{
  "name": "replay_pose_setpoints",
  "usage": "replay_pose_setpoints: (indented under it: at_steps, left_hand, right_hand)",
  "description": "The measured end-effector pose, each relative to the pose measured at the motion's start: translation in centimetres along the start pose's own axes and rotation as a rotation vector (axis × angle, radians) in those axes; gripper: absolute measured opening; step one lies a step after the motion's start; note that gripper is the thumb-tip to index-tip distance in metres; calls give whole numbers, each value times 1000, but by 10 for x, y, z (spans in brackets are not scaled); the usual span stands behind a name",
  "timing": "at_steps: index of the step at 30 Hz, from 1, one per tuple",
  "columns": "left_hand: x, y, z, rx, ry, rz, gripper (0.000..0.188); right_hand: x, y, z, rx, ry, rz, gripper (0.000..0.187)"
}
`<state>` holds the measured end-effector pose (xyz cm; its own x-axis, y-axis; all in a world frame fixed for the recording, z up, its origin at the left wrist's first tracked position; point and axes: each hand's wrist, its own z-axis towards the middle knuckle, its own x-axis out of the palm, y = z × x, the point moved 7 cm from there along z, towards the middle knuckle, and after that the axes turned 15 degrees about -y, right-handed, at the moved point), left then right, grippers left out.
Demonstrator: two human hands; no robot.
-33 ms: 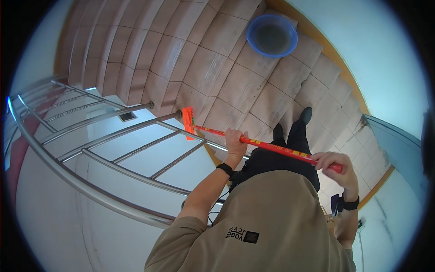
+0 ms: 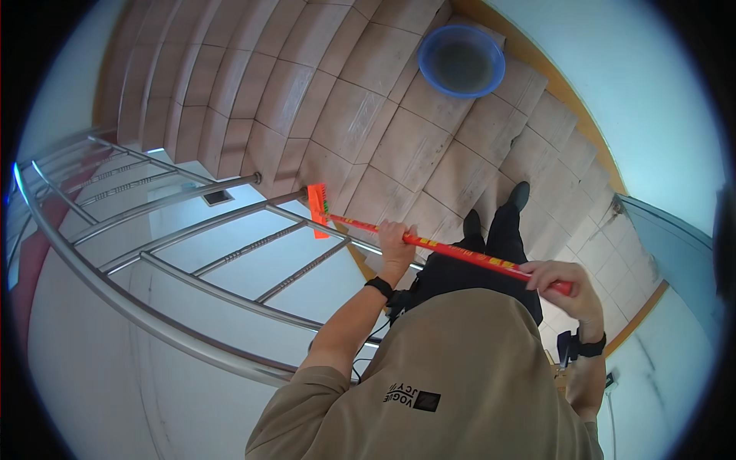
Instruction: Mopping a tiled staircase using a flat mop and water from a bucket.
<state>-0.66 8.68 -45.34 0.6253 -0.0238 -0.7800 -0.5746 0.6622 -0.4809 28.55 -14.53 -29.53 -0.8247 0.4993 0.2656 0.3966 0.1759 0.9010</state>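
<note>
A long-handled scrub brush runs across the front of my body. Its red handle (image 2: 468,254) slopes down to the right, and its orange head (image 2: 317,211) is by the foot of a railing post at the left end of the steps. Bristles show along the head's right side. My left hand (image 2: 397,244) is closed round the handle between its middle and the head. Near the handle's right end, my right hand (image 2: 566,285) grips it, with the red tip poking out past the fingers.
Tiled stairs (image 2: 356,115) surround my feet. A blue basin (image 2: 461,61) with murky water stands on a step by the right wall. A metal railing (image 2: 192,222) bounds the left side. My dark shoes (image 2: 519,195) rest on the steps.
My right hand and the handle's end have shifted slightly left. The brush head has tilted or moved a very little; both hands keep their grip.
</note>
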Motion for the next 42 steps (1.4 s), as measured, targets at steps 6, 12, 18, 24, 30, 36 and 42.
replay_pose_setpoints:
  at_steps: [6, 12, 18, 24, 30, 36, 42]
  left_hand:
    - [-10, 33, -14, -34, 154, 84, 28]
    - [10, -21, -7, -33, 153, 8, 30]
    - [-14, 38, -16, 6, 181, 90, 30]
    - [17, -18, 2, 45, 130, -1, 28]
    - [21, -20, 20, 90, 67, -81, 26]
    - [-1, 22, 32, 126, 106, -19, 28]
    - [14, -52, 37, 106, -19, -142, 27]
  right_hand:
    - [28, -29, -2, 1, 127, 14, 12]
    - [-20, -22, -17, 15, -7, 1, 10]
    - [39, -33, -8, 2, 156, -15, 8]
    - [-15, -19, -29, -28, 11, -34, 14]
    - [-9, 6, -36, -131, 6, -133, 15]
    - [44, -14, -26, -57, 74, -192, 6]
    - [-15, 30, -53, -128, -93, -158, 8]
